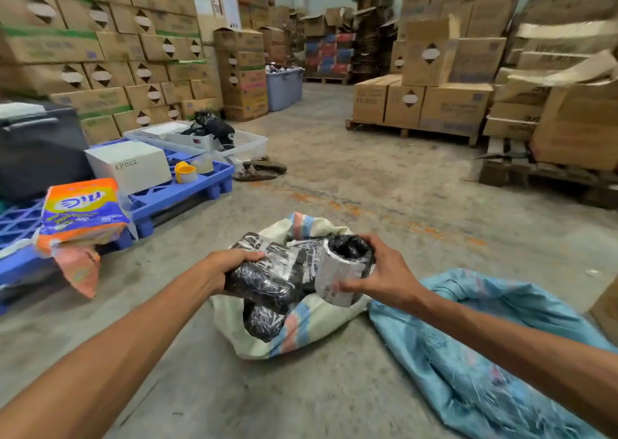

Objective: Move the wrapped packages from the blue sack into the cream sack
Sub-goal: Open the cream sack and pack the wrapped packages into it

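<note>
We hold wrapped packages over the mouth of the cream sack, one in each hand.

Our left hand (234, 266) is clamped on a black plastic-wrapped package (264, 286), and our right hand (381, 273) grips a second package (341, 271) wrapped in white labelled film with a black end showing. Both sit directly above the open cream sack (311, 325), which lies on the concrete floor (384, 184) and has blue and pink stripes; another black package (264, 321) lies inside its mouth. The blue sack (475, 365) lies crumpled on the floor just to the right, touching the cream one. To the left, a blue pallet (187, 191) carries a detergent bag (83, 211) and a white box (128, 166).
</note>
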`<act>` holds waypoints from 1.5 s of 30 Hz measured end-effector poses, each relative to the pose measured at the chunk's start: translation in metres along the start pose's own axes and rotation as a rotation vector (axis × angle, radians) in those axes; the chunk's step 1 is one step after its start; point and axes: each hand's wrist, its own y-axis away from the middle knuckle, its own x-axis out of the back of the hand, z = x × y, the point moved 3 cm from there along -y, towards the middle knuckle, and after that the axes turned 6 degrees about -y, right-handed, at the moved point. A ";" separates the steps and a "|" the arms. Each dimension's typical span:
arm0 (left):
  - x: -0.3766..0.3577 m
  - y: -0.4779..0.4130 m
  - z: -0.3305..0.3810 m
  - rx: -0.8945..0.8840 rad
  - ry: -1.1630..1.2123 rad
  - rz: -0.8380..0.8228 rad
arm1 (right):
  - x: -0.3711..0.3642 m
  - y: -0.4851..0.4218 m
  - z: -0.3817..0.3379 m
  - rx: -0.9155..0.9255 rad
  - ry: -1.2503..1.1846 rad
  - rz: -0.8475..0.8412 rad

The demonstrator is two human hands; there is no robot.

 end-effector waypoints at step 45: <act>0.031 -0.233 -0.055 -0.085 -0.482 0.596 | -0.173 -0.167 0.093 -0.167 0.417 -0.393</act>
